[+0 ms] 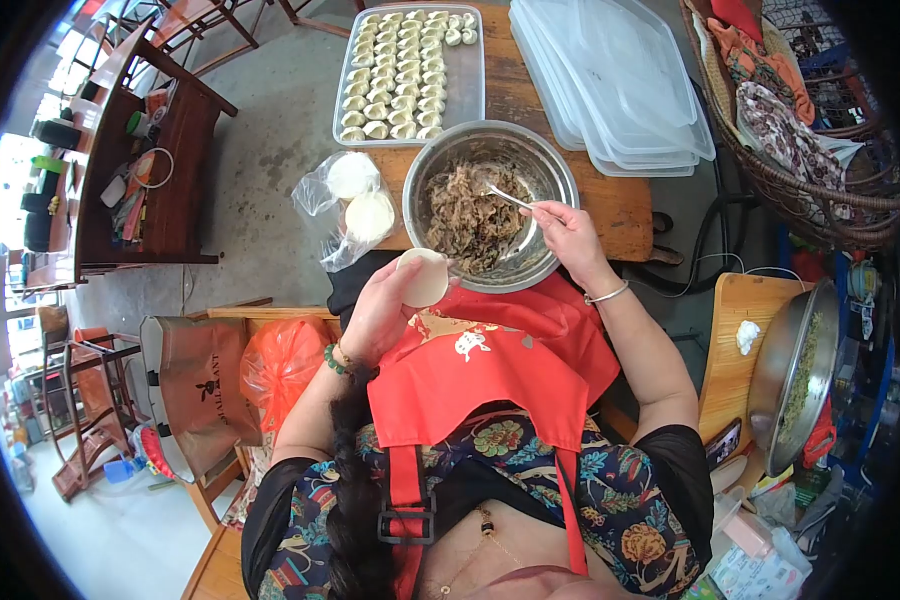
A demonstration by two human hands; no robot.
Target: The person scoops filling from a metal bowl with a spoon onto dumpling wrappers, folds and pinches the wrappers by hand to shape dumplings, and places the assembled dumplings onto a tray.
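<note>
A round, pale dumpling wrapper [425, 279] rests in my left hand [380, 308], just off the near left rim of a metal bowl. My right hand [568, 238] grips the handle of a metal spoon [511, 198]; its head dips into the brown minced filling [477, 215]. That filling lies inside the large metal bowl [561, 165]. Left of the bowl, more round wrappers [369, 216] sit in and on a clear plastic bag [316, 204]. Behind the bowl, a plastic tray [462, 92] carries rows of folded dumplings [393, 80].
Stacked clear plastic lids or trays [620, 80] lie on the wooden table [610, 205] at the far right. To my right are a wicker basket [770, 180] with cloths and a tilted metal basin [792, 380]. At my left stand a red plastic bag [288, 360] and a brown bag [205, 385].
</note>
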